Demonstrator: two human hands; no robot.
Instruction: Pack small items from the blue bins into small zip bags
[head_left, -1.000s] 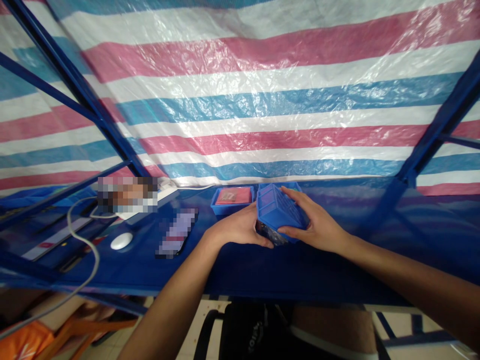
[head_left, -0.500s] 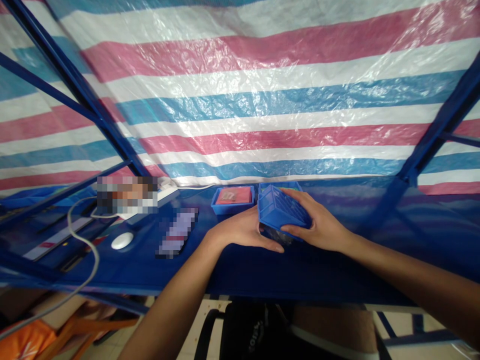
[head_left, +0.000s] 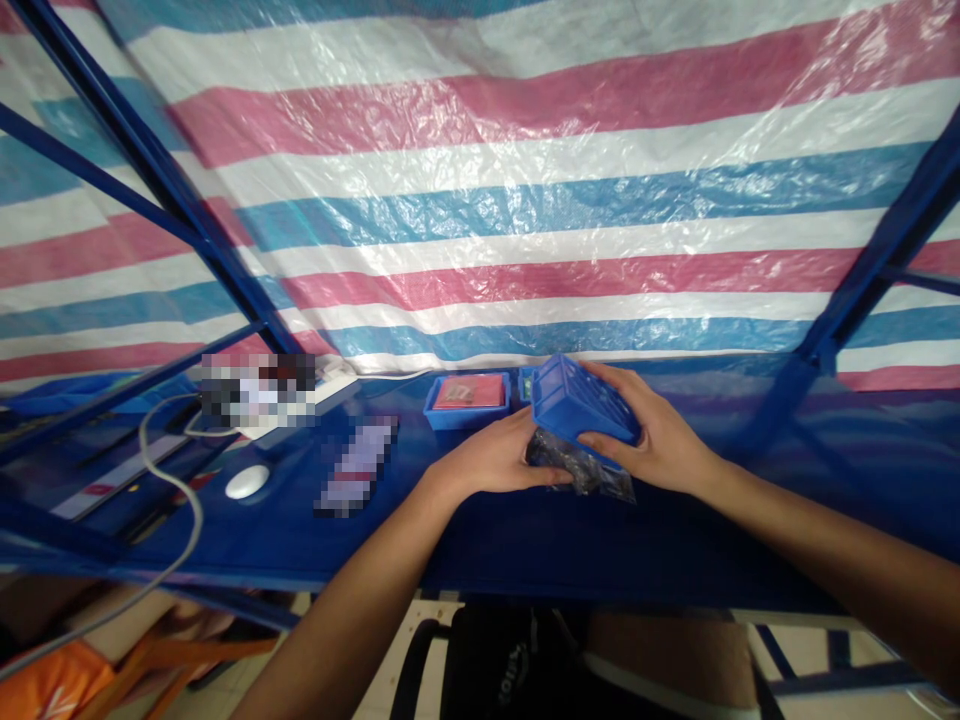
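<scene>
My right hand (head_left: pixel 652 435) grips a small blue plastic basket (head_left: pixel 574 395), tilted with its underside toward me and its opening turned down. Just under it, my left hand (head_left: pixel 506 455) is curled around a crinkly dark plastic bag (head_left: pixel 581 465); the thumb lies along the near side, while the basket and bag hide the fingers. What is inside the bag cannot be made out. Behind my left wrist stands a blue bin (head_left: pixel 465 415) holding reddish-pink packets (head_left: pixel 469 391). Another blue bin (head_left: pixel 525 384) with green contents is mostly hidden behind the tilted basket.
On the blue tabletop (head_left: pixel 465 545) to the left lie a white mouse (head_left: pixel 247 481) and a blurred-out phone-like object (head_left: pixel 358 465). A white cable (head_left: pixel 196 510) hangs over the left edge. Blue metal posts (head_left: pixel 862 270) and a striped plastic sheet (head_left: pixel 525 200) enclose the table.
The blue basket and both hands have shifted slightly right. The basket has risen a little, and more of the dark plastic bag now shows beneath it.
</scene>
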